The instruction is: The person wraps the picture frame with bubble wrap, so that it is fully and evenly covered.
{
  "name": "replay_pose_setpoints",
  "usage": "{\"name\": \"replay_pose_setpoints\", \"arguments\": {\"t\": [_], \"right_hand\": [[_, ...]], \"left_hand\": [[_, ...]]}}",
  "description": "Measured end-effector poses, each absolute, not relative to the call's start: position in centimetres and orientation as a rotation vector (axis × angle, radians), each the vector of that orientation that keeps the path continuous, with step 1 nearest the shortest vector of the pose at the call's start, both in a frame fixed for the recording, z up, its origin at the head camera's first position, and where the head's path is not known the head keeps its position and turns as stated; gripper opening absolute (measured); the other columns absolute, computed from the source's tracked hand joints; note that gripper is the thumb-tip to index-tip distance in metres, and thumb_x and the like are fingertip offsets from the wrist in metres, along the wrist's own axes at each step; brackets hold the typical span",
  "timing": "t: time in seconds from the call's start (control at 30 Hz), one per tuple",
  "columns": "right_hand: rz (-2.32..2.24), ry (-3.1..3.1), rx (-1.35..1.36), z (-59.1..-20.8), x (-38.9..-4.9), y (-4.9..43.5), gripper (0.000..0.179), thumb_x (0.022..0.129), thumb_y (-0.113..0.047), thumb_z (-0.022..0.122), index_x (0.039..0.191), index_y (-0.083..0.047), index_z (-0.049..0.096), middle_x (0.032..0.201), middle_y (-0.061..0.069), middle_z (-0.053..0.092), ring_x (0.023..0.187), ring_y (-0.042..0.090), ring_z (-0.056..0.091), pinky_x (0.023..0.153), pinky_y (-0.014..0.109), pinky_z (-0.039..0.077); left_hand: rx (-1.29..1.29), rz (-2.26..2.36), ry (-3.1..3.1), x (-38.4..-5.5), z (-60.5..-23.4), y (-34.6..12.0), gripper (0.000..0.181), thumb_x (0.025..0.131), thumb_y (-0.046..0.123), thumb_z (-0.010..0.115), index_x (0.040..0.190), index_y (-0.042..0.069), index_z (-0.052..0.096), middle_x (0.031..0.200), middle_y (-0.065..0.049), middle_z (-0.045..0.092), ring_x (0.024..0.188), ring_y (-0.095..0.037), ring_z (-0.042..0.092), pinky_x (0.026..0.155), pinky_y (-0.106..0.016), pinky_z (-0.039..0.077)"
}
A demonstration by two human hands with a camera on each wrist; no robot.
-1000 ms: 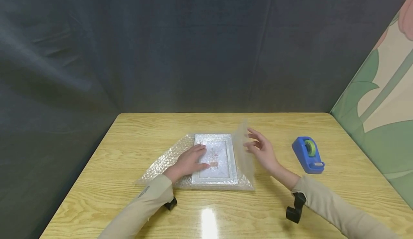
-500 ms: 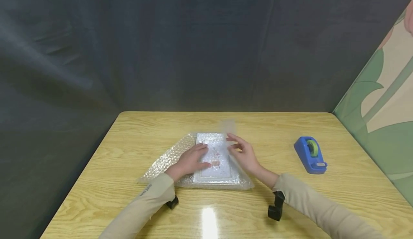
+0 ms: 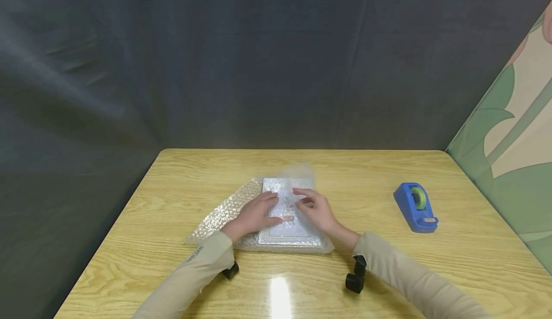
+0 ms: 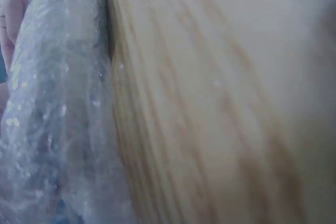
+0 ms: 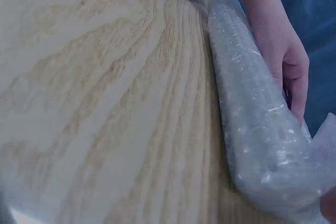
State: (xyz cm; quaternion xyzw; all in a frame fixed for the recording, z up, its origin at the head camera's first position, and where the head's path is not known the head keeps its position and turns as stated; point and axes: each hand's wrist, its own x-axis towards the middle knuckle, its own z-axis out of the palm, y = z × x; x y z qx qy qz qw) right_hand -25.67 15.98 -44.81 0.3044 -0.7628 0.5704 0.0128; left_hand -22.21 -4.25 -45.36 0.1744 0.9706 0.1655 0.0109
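A pale picture frame [image 3: 286,240] with a small reddish picture lies under bubble wrap [image 3: 224,211] on the table. My left hand [image 3: 254,213] rests on the wrapped frame's left part, fingers extended. Over the frame's right half, my right hand [image 3: 319,212] pinches the edge of the wrap's right flap, its fingers bent. The flap lies folded across the frame, and its far corner sticks up past the frame's top edge. In the right wrist view, bubble wrap [image 5: 252,108] covers the frame's thick edge, and the left hand [image 5: 278,40] lies over it.
A blue tape dispenser [image 3: 416,207] with a green roll stands to the right on the wooden table [image 3: 181,280]. Behind the table hangs a dark curtain [image 3: 258,70]. A wall panel with painted leaves [image 3: 509,132] borders the right side.
My right hand has moved left, drawing the bubble wrap flap from beside the frame over its right half. The left hand stays on the frame.
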Motion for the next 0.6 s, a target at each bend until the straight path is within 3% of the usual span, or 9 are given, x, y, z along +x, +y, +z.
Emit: {"name": "replay_pose_setpoints", "arguments": {"t": [0.17,0.6], "right_hand": [[1.584,-2.442,0.955,-46.4,-26.3,15.5,0.032,0.077,0.005,0.063,0.109,0.004,0.062,0.109,0.021,0.062,0.080,0.027,0.065,0.071,0.028,0.055],[1.236,-2.619,0.852,-46.4,-25.9,14.6,0.031,0.074,-0.014,0.071,0.104,-0.005,0.067,0.100,0.007,0.066,0.072,0.013,0.062,0.066,0.026,0.053]], "left_hand": [[0.552,0.525,3.043,-22.2,-45.4,-4.4,0.070,0.082,0.045,0.060,0.134,0.002,0.041,0.143,-0.010,0.034,0.133,-0.027,0.027,0.106,-0.045,0.027],[0.559,0.586,3.066,-22.0,-45.4,-4.4,0.068,0.081,0.043,0.063,0.131,0.001,0.044,0.141,-0.012,0.036,0.132,-0.027,0.029,0.107,-0.042,0.026]]}}
